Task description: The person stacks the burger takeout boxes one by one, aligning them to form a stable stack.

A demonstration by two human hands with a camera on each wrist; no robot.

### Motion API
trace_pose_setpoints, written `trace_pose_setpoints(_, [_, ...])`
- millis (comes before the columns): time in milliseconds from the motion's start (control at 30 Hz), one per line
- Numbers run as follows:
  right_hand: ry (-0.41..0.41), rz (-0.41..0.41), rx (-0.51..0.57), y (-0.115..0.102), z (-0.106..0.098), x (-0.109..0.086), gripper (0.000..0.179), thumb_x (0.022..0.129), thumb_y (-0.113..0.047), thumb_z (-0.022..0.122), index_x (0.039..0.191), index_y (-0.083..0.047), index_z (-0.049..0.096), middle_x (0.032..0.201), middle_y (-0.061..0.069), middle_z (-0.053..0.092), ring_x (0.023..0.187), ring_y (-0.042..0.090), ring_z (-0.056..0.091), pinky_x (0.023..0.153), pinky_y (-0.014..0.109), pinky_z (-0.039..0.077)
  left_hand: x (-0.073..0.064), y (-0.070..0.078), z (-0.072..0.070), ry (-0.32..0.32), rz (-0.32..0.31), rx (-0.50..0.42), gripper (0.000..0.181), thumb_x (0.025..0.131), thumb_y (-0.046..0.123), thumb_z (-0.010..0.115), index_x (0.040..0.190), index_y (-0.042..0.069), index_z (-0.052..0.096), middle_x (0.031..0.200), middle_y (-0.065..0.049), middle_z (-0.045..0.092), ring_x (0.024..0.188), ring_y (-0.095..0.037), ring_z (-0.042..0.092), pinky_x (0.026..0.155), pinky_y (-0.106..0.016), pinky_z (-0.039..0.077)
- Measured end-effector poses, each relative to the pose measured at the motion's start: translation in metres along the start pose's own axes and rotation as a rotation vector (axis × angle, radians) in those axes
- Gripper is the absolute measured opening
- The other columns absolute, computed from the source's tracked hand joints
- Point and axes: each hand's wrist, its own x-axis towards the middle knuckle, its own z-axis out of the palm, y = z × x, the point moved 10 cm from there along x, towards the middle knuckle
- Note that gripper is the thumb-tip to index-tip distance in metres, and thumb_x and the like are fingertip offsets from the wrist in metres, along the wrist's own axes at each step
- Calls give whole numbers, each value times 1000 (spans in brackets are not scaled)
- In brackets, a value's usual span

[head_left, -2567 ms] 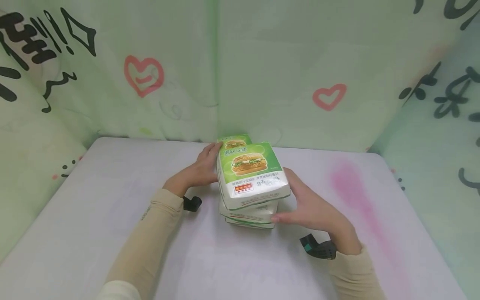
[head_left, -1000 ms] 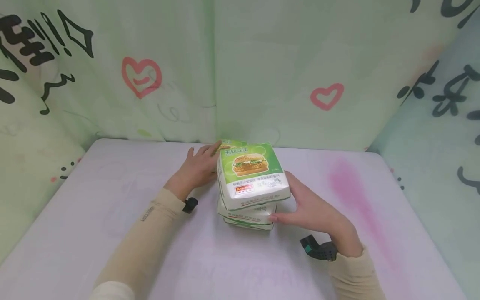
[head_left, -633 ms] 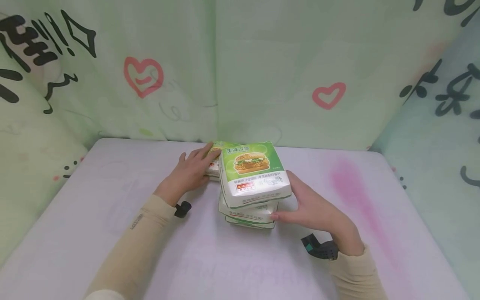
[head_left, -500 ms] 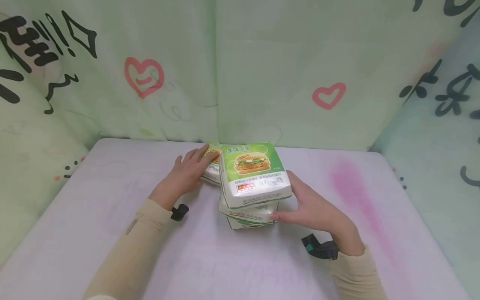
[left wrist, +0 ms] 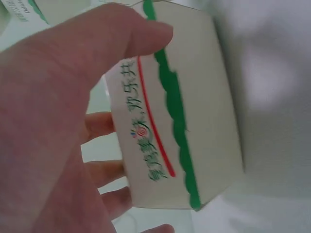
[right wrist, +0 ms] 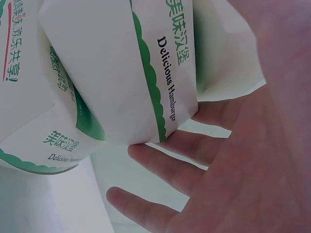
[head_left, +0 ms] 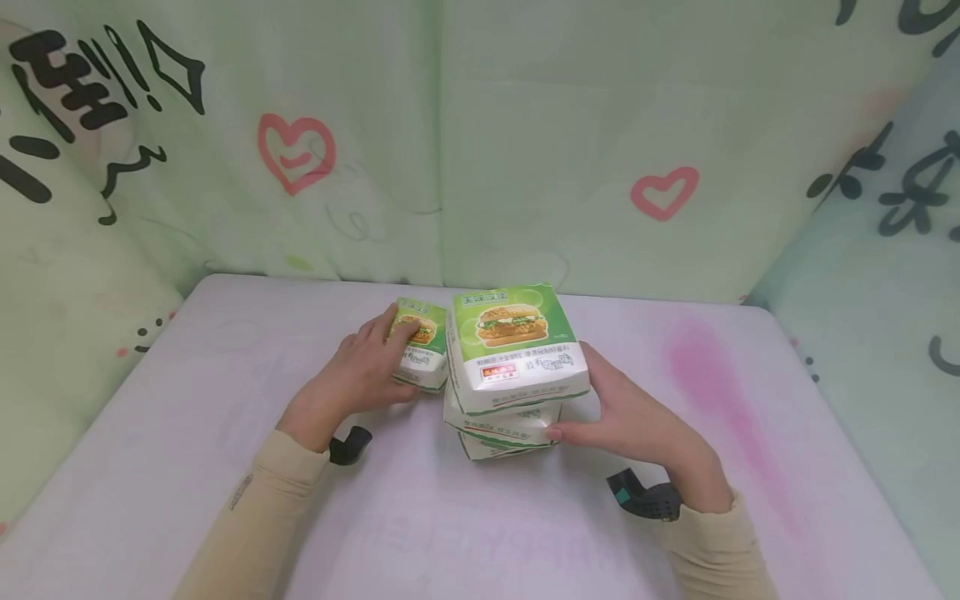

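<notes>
"Where is the single green-and-white cardboard box with a burger print (head_left: 424, 358) found?"

"Just left of centre in the head view, right beside the stack. It is held by the left hand (head_left: 348, 367), with fingers laid over the printed top and the thumb pressed on the white near side. Whether its weight is borne by the table cannot be told."

"How is it best handled?"

"Thin card seems easily dented, so a light, even pinch is called for, with the box kept level and away from the stack's edges."

"And the stack?"

"Three layers can be made out at mid-frame: a white cardboard box with a green burger-printed lid (head_left: 517, 350), set askew over a white green-edged carton (head_left: 502, 422) and a lowest white carton (head_left: 495, 452). It is braced from the right by the right hand (head_left: 633, 408), whose thumb is placed at the middle carton's near corner. Gentle pressure there is advised, since a nudge could topple the crooked pile."

"What is seen beyond?"

"A pale, pink-smudged table (head_left: 480, 533) across the lower frame, backed by a light-green painted sheet (head_left: 495, 150) above."
</notes>
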Motion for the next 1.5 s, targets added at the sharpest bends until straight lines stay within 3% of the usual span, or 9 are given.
trace_pose_setpoints(133, [11, -4, -5, 1, -2, -1, 85, 79, -34, 84, 147, -28, 34, 143, -10, 46, 130, 11, 45, 110, 31, 40, -2, 5, -3, 15, 4, 23, 95, 77, 47, 81, 151, 10, 34, 162, -25, 17, 143, -46, 32, 107, -66, 36])
trace_pose_setpoints(433, [0, -10, 25, 0, 0, 0, 86, 79, -32, 84, 148, -27, 32, 141, -9, 47, 129, 13, 47, 110, 42, 41, -5, 4, 1, 24, -56, 17, 98, 76, 58, 79, 150, 10, 34, 164, -21, 14, 146, -43, 29, 107, -70, 34])
trace_pose_setpoints(733, [-1, -7, 44, -1, 3, 1, 87, 78, -33, 84, 148, -26, 32, 141, -8, 48, 130, 15, 46, 110, 52, 39, -14, -4, 2, 6, -91, 24, 91, 79, 44, 72, 154, 16, 29, 163, -25, 9, 147, -50, 17, 103, -74, 34])
trace_pose_setpoints(933, [4, -8, 37, 0, 2, 0, 88, 79, -34, 83, 149, -27, 31, 144, -6, 46, 134, 18, 44, 112, 53, 36, -18, -11, 8, 19, -148, -81, 93, 81, 56, 73, 156, 26, 26, 162, -28, 6, 142, -54, 25, 98, -69, 42])
trace_pose_setpoints(1100, [6, -15, 39, 1, 3, -1, 88, 79, -34, 84, 149, -25, 32, 143, -6, 48, 133, 18, 45, 112, 53, 36, -21, -22, 9, 132, -176, -178, 87, 82, 52, 74, 155, 31, 30, 158, -27, 14, 130, -51, 39, 89, -59, 50])
trace_pose_setpoints(1200, [7, -13, 35, 2, 4, -1, 87, 79, -35, 84, 148, -25, 32, 142, -7, 49, 132, 17, 46, 112, 53, 37, -25, -28, 2, 212, -178, -231, 88, 81, 48, 76, 154, 29, 31, 156, -24, 17, 127, -49, 39, 84, -56, 52])
trace_pose_setpoints(1400, [-1, -9, 32, 2, 3, -1, 85, 80, -36, 83, 148, -29, 32, 140, -9, 50, 128, 13, 48, 110, 48, 41, -37, -35, -25, 377, -179, -358, 93, 77, 38, 80, 153, 17, 31, 155, -23, 20, 130, -46, 38, 94, -60, 48])
trace_pose_setpoints(1500, [-8, -6, 35, 3, 3, -1, 84, 80, -37, 82, 147, -30, 32, 138, -9, 51, 125, 13, 50, 108, 45, 43, -42, -32, -44, 478, -135, -442, 92, 77, 31, 82, 152, 12, 32, 153, -22, 22, 132, -40, 38, 100, -56, 46])
